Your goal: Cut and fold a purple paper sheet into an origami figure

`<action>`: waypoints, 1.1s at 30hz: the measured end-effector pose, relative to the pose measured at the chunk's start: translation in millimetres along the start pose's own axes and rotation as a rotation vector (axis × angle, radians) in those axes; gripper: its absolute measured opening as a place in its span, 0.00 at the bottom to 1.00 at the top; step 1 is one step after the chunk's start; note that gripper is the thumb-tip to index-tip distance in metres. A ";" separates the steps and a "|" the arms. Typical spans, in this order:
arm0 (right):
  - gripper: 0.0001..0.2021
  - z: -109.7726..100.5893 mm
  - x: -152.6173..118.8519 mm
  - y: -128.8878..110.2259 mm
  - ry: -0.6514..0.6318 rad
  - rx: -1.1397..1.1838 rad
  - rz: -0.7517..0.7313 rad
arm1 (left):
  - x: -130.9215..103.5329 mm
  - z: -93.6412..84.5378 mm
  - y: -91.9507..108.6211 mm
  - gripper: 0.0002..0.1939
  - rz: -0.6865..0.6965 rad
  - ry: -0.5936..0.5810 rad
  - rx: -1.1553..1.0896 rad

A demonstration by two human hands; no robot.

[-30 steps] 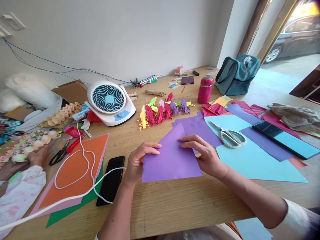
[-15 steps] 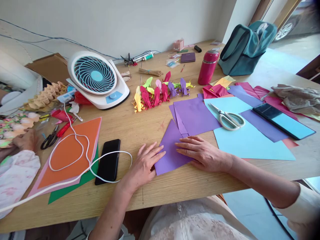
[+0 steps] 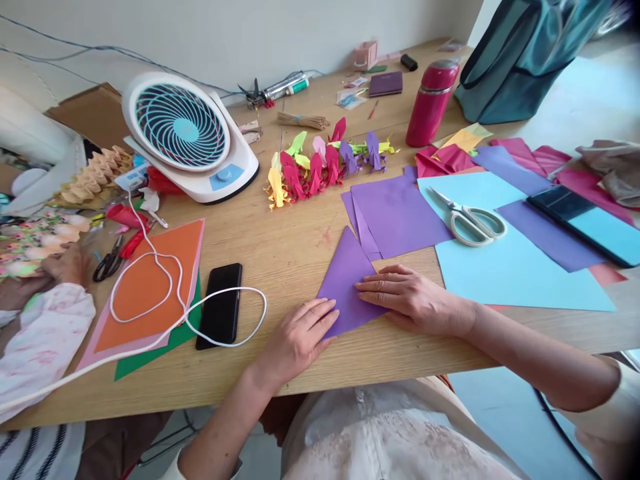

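Note:
A folded purple sheet of paper [image 3: 349, 280] lies on the table near its front edge, one pointed corner facing away from me. My left hand [image 3: 307, 333] rests flat on its lower left side, fingers stretched out over the edge. On the right side of the same sheet lies my right hand [image 3: 413, 297], palm down with its fingers extended. Just behind, more purple sheets [image 3: 400, 217] overlap one another. White-handled scissors [image 3: 473, 223] sit on a light blue sheet [image 3: 520, 280] to the right.
Left of my hands are a black phone [image 3: 220, 307], a white cable [image 3: 260, 313] and an orange sheet [image 3: 150, 287]. Folded paper flowers [image 3: 315, 170], a fan [image 3: 187, 143] and a red flask [image 3: 433, 103] stand behind. Another person's hand [image 3: 67, 263] is at far left.
My left hand's fingers have drawn closer together and slid down along the sheet's left edge. My right hand stays on the paper. The whole view has shifted slightly.

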State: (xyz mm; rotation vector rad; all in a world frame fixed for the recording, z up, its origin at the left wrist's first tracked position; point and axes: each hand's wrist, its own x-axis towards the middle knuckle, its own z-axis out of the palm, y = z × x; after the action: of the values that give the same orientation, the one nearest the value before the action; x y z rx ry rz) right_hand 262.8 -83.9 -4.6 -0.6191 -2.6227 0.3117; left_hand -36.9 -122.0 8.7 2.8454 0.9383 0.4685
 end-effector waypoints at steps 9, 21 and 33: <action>0.15 -3.1 4.0 8.0 0.063 0.177 0.127 | 10.6 -4.3 10.0 0.08 -0.307 0.139 -0.170; 0.11 -12.1 34.8 13.6 0.082 0.306 0.552 | 61.0 -35.6 -8.7 0.13 -0.626 -0.235 -0.131; 0.13 -1.9 36.8 17.6 0.120 0.234 0.619 | 74.8 -29.1 -37.1 0.12 -0.625 -0.322 -0.331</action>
State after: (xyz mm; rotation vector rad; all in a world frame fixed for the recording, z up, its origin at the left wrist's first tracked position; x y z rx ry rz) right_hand 240.4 -51.0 4.6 -1.3070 -2.1765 0.7250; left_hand -10.2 -47.4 48.0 2.0956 1.4299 0.0767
